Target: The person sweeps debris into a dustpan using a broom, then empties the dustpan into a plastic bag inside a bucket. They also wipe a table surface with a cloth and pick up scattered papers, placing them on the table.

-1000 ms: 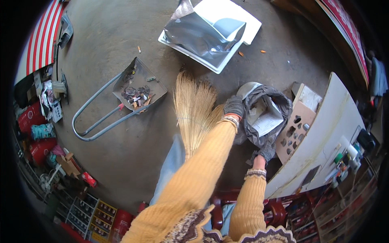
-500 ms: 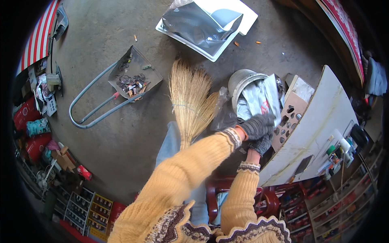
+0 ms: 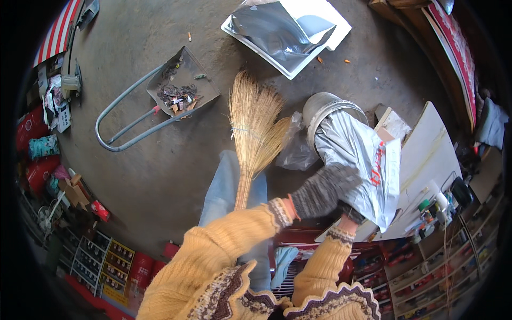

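Note:
A silvery plastic bag [image 3: 368,165] with red print hangs out of the mouth of a grey bucket [image 3: 335,106] that lies tipped on the floor. My left hand [image 3: 326,191], in a dark grey knit glove, touches the bag's near edge; motion smears its fingers. Just below it my right hand [image 3: 352,214], gloved too, is closed on the bag, its fingers mostly covered by plastic and the other hand. A straw broom [image 3: 253,128] leans against my leg, bristles up. Between broom and bucket lies a clear plastic bag [image 3: 294,146].
A metal dustpan [image 3: 205,93] with a looped handle holds litter at left. Ahead is a white foam tray [image 3: 290,74] with silvery sheeting. A white board [image 3: 426,149] stands at right, tools beside it. Shelves [image 3: 98,261] line the lower left.
The silvery bag has come farther out of the bucket and spread toward me, now covering the holed cardboard. My left hand has moved left and slightly down; my right has shifted slightly right and nearer.

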Available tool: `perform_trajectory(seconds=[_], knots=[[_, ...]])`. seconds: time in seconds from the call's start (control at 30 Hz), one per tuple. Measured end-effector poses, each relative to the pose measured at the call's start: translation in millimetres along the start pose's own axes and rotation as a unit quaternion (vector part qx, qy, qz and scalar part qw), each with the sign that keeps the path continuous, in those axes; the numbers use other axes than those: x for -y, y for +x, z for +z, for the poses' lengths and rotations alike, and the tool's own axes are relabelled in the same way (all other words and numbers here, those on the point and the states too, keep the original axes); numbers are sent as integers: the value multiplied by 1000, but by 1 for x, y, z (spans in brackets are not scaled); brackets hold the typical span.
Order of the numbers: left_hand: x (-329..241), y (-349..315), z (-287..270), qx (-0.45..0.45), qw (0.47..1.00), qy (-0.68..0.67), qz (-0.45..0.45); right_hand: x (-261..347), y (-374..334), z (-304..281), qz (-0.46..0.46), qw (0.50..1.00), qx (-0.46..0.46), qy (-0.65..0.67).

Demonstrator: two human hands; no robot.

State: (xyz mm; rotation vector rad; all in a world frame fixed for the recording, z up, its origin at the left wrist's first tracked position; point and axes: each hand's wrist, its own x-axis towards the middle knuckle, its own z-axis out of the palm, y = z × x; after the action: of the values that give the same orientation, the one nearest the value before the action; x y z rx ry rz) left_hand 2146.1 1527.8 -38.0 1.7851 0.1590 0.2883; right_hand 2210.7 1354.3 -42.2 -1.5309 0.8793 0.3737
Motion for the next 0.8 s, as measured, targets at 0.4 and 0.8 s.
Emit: perform_trajectory(seconds=[0.4,0.8], knots=[[20,75,-69,-68,980,183,30,82,-38,81,-230,948,78,-208],[164,144,-161,-169,963,142,-154,8,8,311,-308,756,347,-462]])
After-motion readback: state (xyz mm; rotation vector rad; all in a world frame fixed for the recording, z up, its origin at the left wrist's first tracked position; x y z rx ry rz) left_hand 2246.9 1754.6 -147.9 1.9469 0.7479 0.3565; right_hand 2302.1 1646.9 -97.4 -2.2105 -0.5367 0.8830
